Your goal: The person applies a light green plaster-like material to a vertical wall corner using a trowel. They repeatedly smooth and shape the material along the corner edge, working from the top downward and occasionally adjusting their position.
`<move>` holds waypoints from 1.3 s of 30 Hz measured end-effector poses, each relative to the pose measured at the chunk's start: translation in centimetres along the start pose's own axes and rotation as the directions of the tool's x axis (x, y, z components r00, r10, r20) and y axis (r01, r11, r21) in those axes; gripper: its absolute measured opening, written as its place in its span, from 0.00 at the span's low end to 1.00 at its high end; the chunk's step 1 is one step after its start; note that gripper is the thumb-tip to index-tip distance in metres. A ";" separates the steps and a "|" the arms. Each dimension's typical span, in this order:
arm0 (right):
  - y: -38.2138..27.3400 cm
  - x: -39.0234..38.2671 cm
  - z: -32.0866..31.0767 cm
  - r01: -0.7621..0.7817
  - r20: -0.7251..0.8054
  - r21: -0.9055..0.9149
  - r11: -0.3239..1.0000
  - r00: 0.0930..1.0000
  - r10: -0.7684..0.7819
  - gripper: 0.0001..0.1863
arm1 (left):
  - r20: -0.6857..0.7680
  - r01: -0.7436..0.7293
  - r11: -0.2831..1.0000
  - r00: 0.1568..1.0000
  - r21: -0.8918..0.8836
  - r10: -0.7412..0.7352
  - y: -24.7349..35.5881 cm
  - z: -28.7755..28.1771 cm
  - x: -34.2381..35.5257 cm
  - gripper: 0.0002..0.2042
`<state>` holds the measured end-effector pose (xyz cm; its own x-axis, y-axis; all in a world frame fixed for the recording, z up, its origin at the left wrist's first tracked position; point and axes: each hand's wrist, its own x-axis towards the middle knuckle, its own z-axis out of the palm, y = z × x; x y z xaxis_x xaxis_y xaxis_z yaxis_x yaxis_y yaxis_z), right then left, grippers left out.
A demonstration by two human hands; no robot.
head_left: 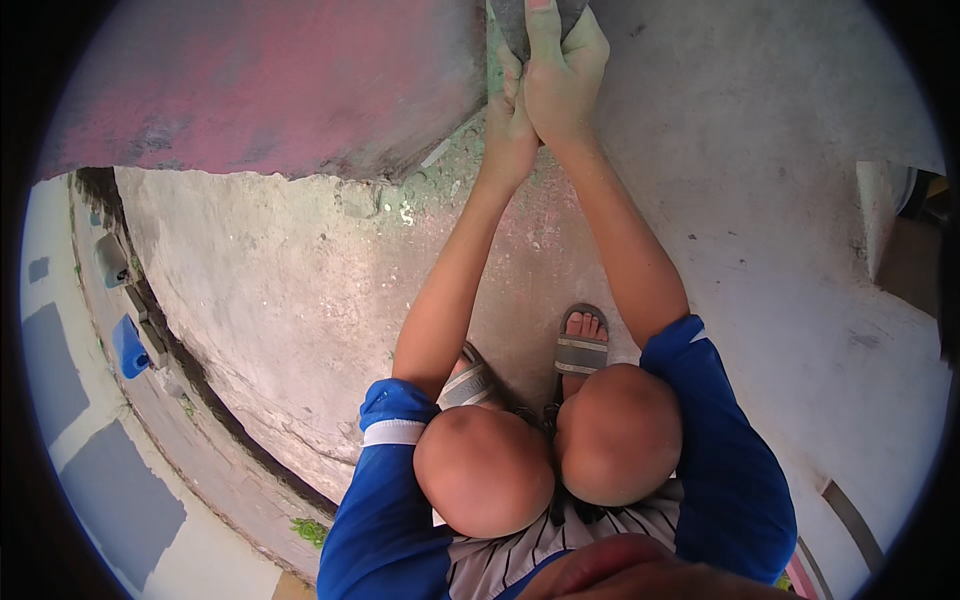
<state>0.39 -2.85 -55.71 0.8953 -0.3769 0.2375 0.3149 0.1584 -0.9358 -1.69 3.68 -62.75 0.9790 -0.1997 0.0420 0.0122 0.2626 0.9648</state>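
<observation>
I have both hands at the top edge, reaching forward side by side, wrists nearly touching. Right hand (565, 85): thumb laid straight along a dark grey flat piece (514, 28), hand closed on it; the view cuts the piece off, so I can't tell tool from sheet. Left hand (510, 125): just beside, palm edge against the right one, fingers partly hidden; can't tell whether it grips too. Both hands look pale with dust. The piece sits right by the corner of a worn pink-painted masonry block (290, 85), grey patches showing, lower edge rough. Near that corner I see a thin white sliver (436, 153) and scattered crumbs on the concrete floor (270, 260). Closer in: bare forearms, blue sleeves (385, 510), left one with a white band, bent knees (485, 470), grey slide sandals (582, 352) with pale stripes. Far left, past a dark gap (215, 400), I get a blue plastic container (130, 346), a grey container (110, 260) and a small green plant (308, 530). Far right: a pale upright slab (872, 215) with a dark brown area beside it.
</observation>
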 end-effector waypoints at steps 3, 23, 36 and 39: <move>-1.0 0.1 -0.4 -0.035 -0.048 -0.042 0.998 0.998 0.033 0.20 | -0.014 0.046 0.999 0.999 -0.011 -0.046 0.6 1.0 -1.1 0.27; 6.2 -5.2 -4.9 -0.142 -0.031 -0.427 0.893 0.989 0.143 0.19 | 0.176 0.406 0.889 0.910 -0.210 -0.375 -5.6 -2.2 -5.8 0.26; 5.6 -4.2 -2.0 -0.129 -0.079 -0.276 0.952 0.991 0.111 0.19 | 0.066 0.350 0.924 0.937 -0.155 -0.344 -3.5 -2.3 -5.1 0.27; 4.3 -2.9 -1.3 0.003 -0.042 -0.234 0.972 0.999 -0.014 0.19 | 0.030 0.303 0.944 0.953 -0.132 -0.302 -1.9 -2.0 -4.0 0.27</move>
<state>-1.26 -2.29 -60.73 0.8769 -0.4171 0.2390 0.2356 -0.0605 -0.9700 -5.21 5.89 -65.30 0.9232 -0.2974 -0.2433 0.3347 0.3116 0.8893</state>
